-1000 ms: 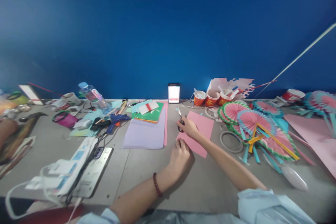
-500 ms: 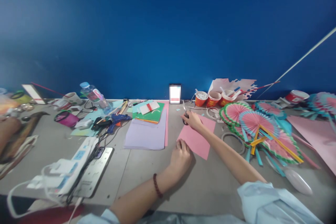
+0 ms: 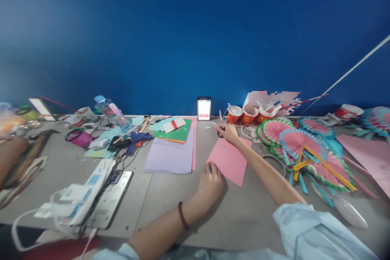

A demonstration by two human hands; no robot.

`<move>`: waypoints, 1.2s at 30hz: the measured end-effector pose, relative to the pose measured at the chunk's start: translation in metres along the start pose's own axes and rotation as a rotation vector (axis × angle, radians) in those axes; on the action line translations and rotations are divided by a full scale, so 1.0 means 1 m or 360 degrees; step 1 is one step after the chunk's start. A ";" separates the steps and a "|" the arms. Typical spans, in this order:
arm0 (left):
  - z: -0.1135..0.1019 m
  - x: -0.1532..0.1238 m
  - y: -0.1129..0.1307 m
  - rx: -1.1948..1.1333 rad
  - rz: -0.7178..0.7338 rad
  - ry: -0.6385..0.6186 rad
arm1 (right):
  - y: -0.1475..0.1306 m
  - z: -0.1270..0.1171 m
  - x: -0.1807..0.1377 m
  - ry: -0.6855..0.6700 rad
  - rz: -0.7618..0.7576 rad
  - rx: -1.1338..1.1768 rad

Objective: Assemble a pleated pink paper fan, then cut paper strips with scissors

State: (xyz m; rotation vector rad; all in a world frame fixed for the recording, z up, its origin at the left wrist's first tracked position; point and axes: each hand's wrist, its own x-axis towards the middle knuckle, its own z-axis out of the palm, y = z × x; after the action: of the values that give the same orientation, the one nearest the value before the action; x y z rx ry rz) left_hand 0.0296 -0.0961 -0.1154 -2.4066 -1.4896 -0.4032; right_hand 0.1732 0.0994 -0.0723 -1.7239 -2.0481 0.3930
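A pink paper sheet (image 3: pixel 229 159) lies on the grey table (image 3: pixel 170 199) in front of me. My left hand (image 3: pixel 210 185), with a bead bracelet at the wrist, rests closed on the sheet's near left corner and holds it down. My right hand (image 3: pixel 230 133) reaches over the sheet's far edge and grips small scissors (image 3: pixel 220 124), blades pointing up and away. The scissors are past the paper, close to the orange paper cups (image 3: pixel 248 113).
A stack of lilac, green and pink paper (image 3: pixel 172 146) lies left of the sheet. Folded pink-and-teal paper fans (image 3: pixel 300 146) spread on the right, tape rings (image 3: pixel 271 160) beside them. A glue gun (image 3: pixel 134 138), power strip (image 3: pixel 91 183), phone (image 3: pixel 111 199) and water bottle (image 3: pixel 109 110) are left. Another person's arm (image 3: pixel 10 156) is at far left.
My right hand has carried the scissors away from me and to the right, from the sheet's left edge to beyond its far edge. My left hand has stayed on the near corner.
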 end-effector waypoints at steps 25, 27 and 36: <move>-0.001 0.000 -0.001 0.0047 0.0027 -0.0084 | 0.012 -0.008 0.013 0.0085 0.0030 -0.0212; 0.000 0.000 -0.001 0.0037 0.0023 -0.0079 | 0.012 -0.008 0.013 0.0082 0.0025 -0.0210; -0.006 0.003 -0.002 -0.0096 -0.0002 -0.0082 | 0.015 -0.005 0.014 0.0117 0.0012 -0.0229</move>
State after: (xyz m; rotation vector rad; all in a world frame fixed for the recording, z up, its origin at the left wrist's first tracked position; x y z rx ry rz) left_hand 0.0283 -0.0956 -0.1084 -2.4807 -1.5214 -0.3947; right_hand 0.1869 0.1154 -0.0730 -1.8015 -2.0619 0.1853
